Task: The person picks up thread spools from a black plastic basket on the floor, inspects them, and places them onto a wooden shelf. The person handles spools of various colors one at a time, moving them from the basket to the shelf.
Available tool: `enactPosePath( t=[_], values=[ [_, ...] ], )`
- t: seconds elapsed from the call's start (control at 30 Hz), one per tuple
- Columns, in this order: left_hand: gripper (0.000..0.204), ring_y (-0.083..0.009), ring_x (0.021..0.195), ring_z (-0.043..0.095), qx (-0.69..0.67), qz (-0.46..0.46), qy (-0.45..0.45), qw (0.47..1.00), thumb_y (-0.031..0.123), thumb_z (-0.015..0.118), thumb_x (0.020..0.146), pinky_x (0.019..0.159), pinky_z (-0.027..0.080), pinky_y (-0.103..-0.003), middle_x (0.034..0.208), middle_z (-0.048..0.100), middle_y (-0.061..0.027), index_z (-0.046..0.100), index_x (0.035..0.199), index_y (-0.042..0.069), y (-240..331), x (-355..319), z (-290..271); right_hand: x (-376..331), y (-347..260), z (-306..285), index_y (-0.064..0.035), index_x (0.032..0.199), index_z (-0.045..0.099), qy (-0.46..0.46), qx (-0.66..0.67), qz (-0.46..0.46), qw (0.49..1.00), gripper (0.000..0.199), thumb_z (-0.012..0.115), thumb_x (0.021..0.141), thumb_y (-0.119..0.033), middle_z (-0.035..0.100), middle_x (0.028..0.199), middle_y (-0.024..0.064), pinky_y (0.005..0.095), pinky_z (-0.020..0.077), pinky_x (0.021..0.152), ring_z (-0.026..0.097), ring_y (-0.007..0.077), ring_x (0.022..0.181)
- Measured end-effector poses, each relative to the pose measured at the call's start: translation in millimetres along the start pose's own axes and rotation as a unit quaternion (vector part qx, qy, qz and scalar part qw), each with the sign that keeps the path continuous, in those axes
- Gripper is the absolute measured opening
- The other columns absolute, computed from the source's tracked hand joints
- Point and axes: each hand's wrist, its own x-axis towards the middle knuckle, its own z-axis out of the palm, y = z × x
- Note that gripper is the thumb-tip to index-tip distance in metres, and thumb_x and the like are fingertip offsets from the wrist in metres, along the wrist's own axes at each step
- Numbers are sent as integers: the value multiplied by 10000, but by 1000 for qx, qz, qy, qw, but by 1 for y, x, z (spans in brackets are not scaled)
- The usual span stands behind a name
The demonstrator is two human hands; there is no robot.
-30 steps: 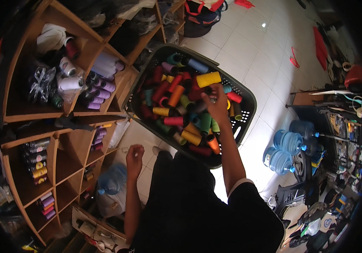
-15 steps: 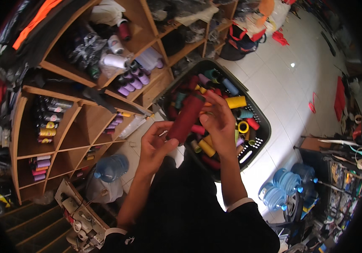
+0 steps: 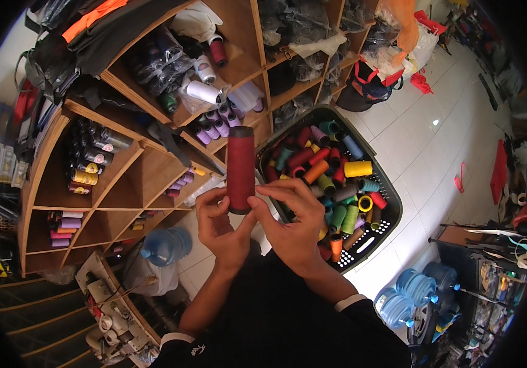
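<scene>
A dark red thread spool (image 3: 240, 168) stands nearly upright between my two hands, its darker end at the top. The fingers of my left hand (image 3: 221, 228) pinch its lower left side. At its lower right, my right hand (image 3: 296, 224) grips it with thumb and fingertips. To the right sits a black plastic basket (image 3: 375, 240) with a perforated wall. It is heaped with spools of many colours, among them a yellow spool (image 3: 358, 168), a light green spool (image 3: 350, 219) and an orange spool (image 3: 336, 248).
On the left, wooden cubby shelves (image 3: 116, 216) hold more spools, including purple spools (image 3: 215, 127). A blue water jug (image 3: 168, 246) stands below them near a sewing machine (image 3: 105, 319). More blue jugs (image 3: 415, 287) are on the tiled floor (image 3: 420, 144) at right. A dark bag (image 3: 361, 89) rests beyond the basket.
The red spool has turned from a slant to nearly upright and moved left, away from over the basket. My right hand has come down to its lower end. The view has shifted.
</scene>
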Motion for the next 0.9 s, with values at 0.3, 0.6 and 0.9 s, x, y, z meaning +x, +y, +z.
enactPosePath(
  t=[0.3,0.6,0.9],
  values=[
    [456,-290,1013,545,115,133,3,984,-78,803,623,870,470,-404,1143,477,-177,529,970,36,-7,-4,-17,-5,1,11,-19,839,637,-6,23,-10,1000,116,678,740,27,591,807,98,322,437,658,568,230,735],
    [338,-199,1016,559,-144,-164,35,975,-82,694,756,854,513,-365,1088,533,-121,457,953,56,-17,10,-27,2,93,-39,6,803,514,-71,-57,32,995,20,531,802,-2,522,816,130,342,413,676,520,269,783],
    [279,-214,993,594,-248,-256,30,934,-61,638,814,868,519,-402,1107,571,-131,461,983,72,-14,5,-39,-21,191,-98,5,885,666,8,-366,102,925,147,669,819,-126,553,821,116,302,440,661,554,213,740]
  ],
)
